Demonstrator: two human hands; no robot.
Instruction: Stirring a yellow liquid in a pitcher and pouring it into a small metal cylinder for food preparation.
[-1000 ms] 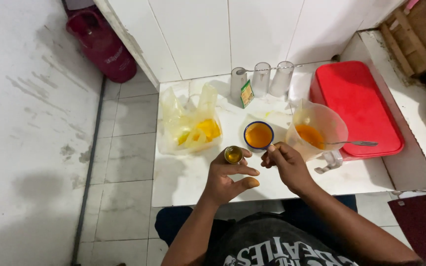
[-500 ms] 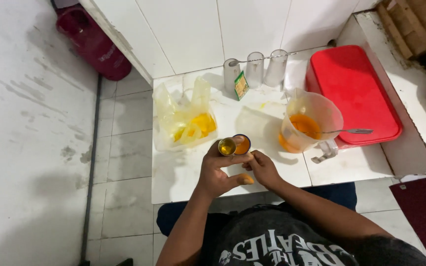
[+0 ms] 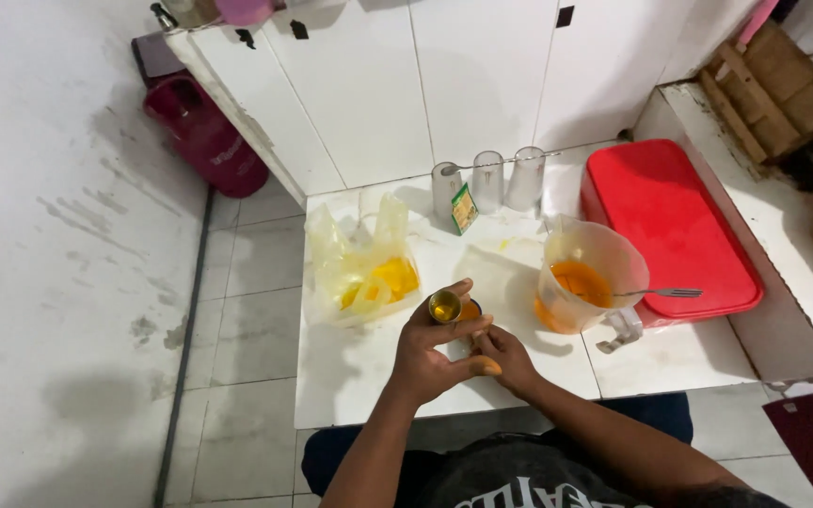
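The left hand [image 3: 430, 353] grips a small bottle [image 3: 444, 306] before the jug [image 3: 583, 277]; the right hand [image 3: 505, 357] seemingly pinches its cap. Tilting could spill the liquid.

White cabinet doors [image 3: 444, 85] back a white table [image 3: 378, 367]. Grey floor tiles [image 3: 247, 282] meet a scuffed white wall [image 3: 49, 235]; a dark red bag [image 3: 204, 141], perhaps, leans there.

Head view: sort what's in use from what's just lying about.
In use:
- left hand gripping small bottle
- right hand beside it
- jug of orange liquid
- plastic bag with yellow contents

Lying about:
- red tray
- three upturned glasses
- red gas cylinder
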